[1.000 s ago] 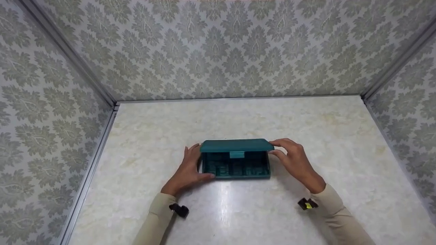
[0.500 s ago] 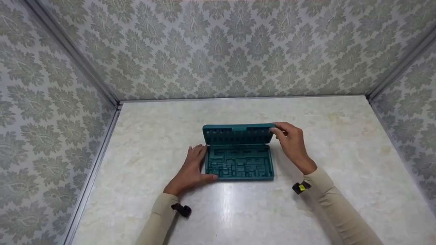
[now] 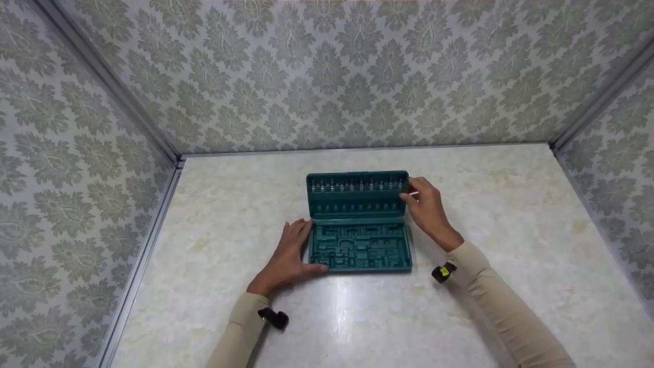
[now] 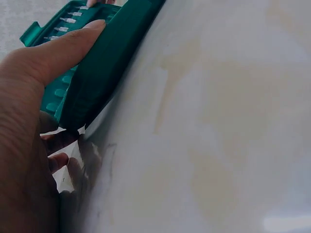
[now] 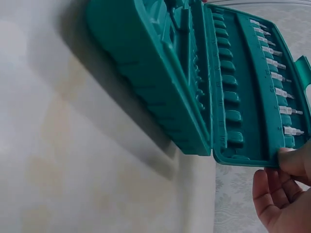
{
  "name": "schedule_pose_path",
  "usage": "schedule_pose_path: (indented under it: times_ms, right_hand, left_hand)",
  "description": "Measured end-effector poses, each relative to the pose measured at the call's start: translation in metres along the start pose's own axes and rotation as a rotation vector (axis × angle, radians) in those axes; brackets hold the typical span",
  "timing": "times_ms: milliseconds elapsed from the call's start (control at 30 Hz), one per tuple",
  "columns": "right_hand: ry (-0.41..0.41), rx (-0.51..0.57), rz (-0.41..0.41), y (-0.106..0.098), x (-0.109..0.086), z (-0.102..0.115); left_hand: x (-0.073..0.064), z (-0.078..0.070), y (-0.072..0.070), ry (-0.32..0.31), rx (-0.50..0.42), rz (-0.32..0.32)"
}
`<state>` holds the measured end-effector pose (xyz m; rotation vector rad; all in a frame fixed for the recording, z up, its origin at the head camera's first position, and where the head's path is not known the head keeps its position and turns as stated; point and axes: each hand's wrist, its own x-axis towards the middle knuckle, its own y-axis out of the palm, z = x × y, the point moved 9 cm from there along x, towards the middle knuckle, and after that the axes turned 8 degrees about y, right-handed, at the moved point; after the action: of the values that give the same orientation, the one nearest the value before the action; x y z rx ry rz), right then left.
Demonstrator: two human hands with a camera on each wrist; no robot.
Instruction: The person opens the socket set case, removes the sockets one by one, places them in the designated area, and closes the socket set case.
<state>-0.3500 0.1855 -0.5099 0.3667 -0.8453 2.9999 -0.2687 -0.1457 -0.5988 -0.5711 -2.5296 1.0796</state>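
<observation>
A green plastic tool case [image 3: 360, 267] lies unfolded on the table, its base showing moulded recesses. Its lid [image 5: 250, 87] leans up at the back, with a row of silver bits [image 5: 276, 76] along its upper part and a latch tab [image 5: 303, 73] on its edge. My left hand [image 3: 286, 255] holds the base at its left end, thumb over the front edge and fingers at the side. At the lid's upper right corner, my right hand [image 3: 429, 207] pinches the edge between thumb and fingers.
The pale marbled table [image 3: 230, 194] carries the case near its middle. Patterned wall panels [image 3: 327, 71] stand behind and on both sides. Metal rails [image 3: 135, 255] edge the left side. A black wrist camera [image 3: 274, 318] sits at the left sleeve.
The lid has swung up and back from nearly closed to standing, revealing the recesses and bits. My right hand has moved back with it; my left hand stays on the base.
</observation>
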Motion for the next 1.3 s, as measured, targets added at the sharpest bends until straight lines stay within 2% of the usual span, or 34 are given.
schedule_pose_path:
  times_ms: [200, 467, 600, 867, 1133, 1300]
  right_hand:
    - [0.078, 0.004, 0.057, 0.013, 0.010, -0.017]
    - [0.134, -0.016, 0.116, 0.021, 0.012, -0.032]
    - [0.144, -0.055, 0.146, 0.026, 0.016, -0.037]
    - [0.141, -0.058, 0.251, 0.038, 0.020, -0.045]
    - [0.203, -0.086, 0.331, 0.037, 0.026, -0.054]
    - [0.198, -0.093, 0.316, 0.026, 0.036, -0.054]
  left_hand:
    - [0.000, -0.004, 0.000, 0.028, 0.024, -0.002]
    - [0.000, -0.008, 0.000, 0.043, 0.037, 0.002]
    - [-0.001, -0.009, -0.001, 0.043, 0.034, -0.003]
    - [-0.002, -0.006, -0.001, 0.024, 0.023, -0.004]
    - [-0.003, -0.004, -0.002, 0.019, 0.012, -0.012]
    - [-0.002, -0.004, -0.003, 0.023, -0.002, -0.012]
